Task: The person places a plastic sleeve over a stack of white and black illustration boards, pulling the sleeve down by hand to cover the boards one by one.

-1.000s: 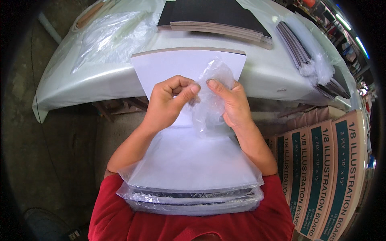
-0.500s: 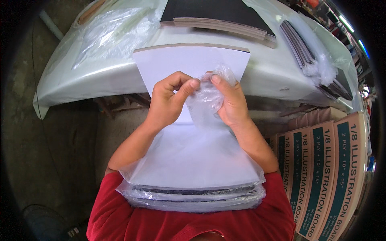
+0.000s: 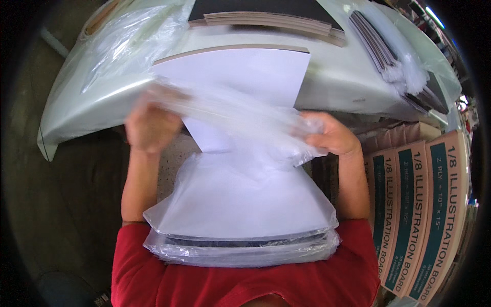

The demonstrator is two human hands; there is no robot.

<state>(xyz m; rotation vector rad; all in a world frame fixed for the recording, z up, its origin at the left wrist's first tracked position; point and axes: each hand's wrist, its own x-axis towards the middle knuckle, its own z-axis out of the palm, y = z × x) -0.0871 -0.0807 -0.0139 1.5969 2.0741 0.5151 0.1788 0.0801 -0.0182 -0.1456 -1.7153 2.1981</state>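
Now a clear plastic bag [image 3: 240, 123] is stretched open above the white board [image 3: 240, 82], pinched by left hand [image 3: 151, 125] and right hand [image 3: 330, 135]; its mouth probably needs aligning with the board edge.

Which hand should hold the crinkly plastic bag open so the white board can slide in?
Probably the right hand: it shows sharp and steady, gripping the clear plastic bag at its right end. The left hand is blurred, pulling the other end, just beside the white board.
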